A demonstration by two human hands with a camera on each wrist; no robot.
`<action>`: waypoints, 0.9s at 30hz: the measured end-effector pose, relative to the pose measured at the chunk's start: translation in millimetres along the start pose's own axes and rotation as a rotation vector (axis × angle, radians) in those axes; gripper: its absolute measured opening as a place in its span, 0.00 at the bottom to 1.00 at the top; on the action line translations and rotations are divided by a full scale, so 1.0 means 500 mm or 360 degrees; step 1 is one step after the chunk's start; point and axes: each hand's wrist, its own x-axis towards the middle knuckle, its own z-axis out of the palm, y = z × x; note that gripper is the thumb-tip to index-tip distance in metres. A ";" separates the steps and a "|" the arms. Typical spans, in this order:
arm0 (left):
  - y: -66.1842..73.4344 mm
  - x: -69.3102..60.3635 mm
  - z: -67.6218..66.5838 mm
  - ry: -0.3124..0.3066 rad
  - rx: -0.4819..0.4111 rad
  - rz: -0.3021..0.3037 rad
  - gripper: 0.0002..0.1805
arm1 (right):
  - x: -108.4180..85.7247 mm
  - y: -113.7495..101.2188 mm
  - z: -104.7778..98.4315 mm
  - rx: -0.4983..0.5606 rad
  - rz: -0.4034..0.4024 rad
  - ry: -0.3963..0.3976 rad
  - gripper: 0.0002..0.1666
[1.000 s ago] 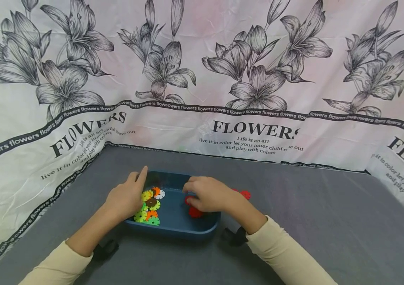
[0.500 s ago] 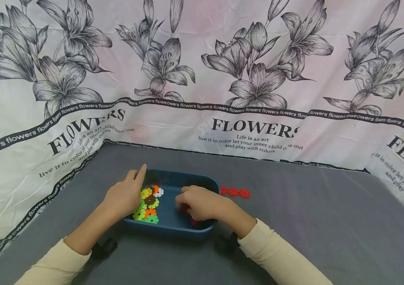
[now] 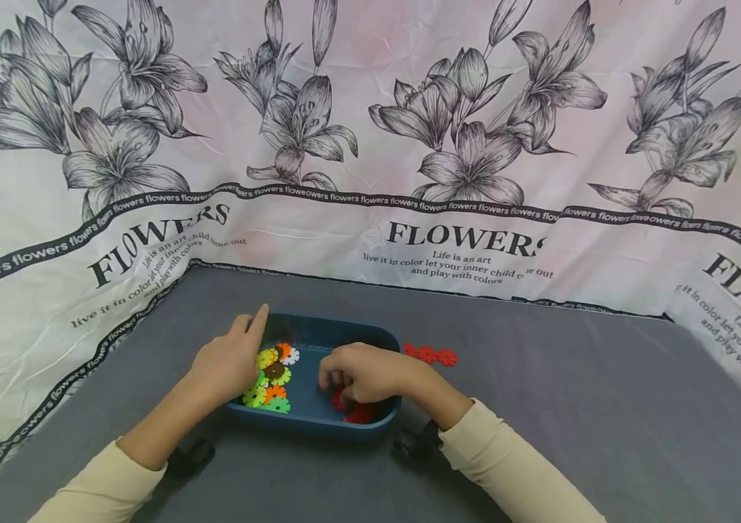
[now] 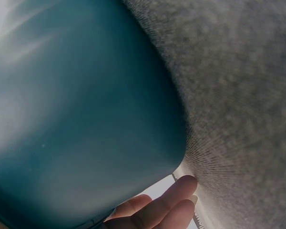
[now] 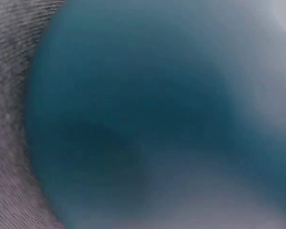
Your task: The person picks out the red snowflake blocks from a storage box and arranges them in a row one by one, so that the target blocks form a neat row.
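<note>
A blue plastic bin (image 3: pixel 318 423) stands on the grey table in the head view. Its left end is held by my left hand (image 3: pixel 229 363); the left wrist view shows fingers (image 4: pixel 169 205) against the bin's outer wall. Notched plastic discs (image 3: pixel 275 374) in yellow, green, orange, brown and white lie inside by that hand. My right hand (image 3: pixel 364 372) reaches into the right half, fingers bent down and apart from the thumb. Red notched discs (image 3: pixel 360 414) lie beneath it, partly hidden. The right wrist view shows only blurred bin wall (image 5: pixel 133 95).
Beyond the bin's right end, a row of joined red discs (image 3: pixel 428 354) lies on the grey table (image 3: pixel 573 407). A flower-printed cloth (image 3: pixel 318 225) hangs behind and at the sides. Black wrist devices (image 3: pixel 416 442) sit under the forearms, close to the bin's front.
My right hand has moved left and lower within the bin. Its fingers closed over the red discs, then parted from the thumb. The left hand stays at the bin's left end.
</note>
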 end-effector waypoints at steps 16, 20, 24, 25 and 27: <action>0.003 0.000 -0.001 -0.0023 -0.0020 -0.0021 0.45 | -0.072 0.020 -0.055 0.0251 -0.0031 0.0397 0.08; 0.003 0.001 -0.003 -0.0014 -0.0009 -0.0013 0.44 | -0.103 0.030 -0.071 0.0297 0.0033 0.0497 0.08; 0.002 0.001 -0.004 -0.0007 -0.0002 -0.0007 0.44 | -0.128 0.039 -0.082 0.0312 0.0075 0.0567 0.09; 0.002 0.001 -0.003 -0.0010 -0.0002 -0.0009 0.44 | -0.133 0.041 -0.084 0.0323 0.0083 0.0580 0.09; 0.002 0.001 -0.002 -0.0016 -0.0007 -0.0012 0.44 | -0.143 0.047 -0.087 0.0334 0.0103 0.0608 0.10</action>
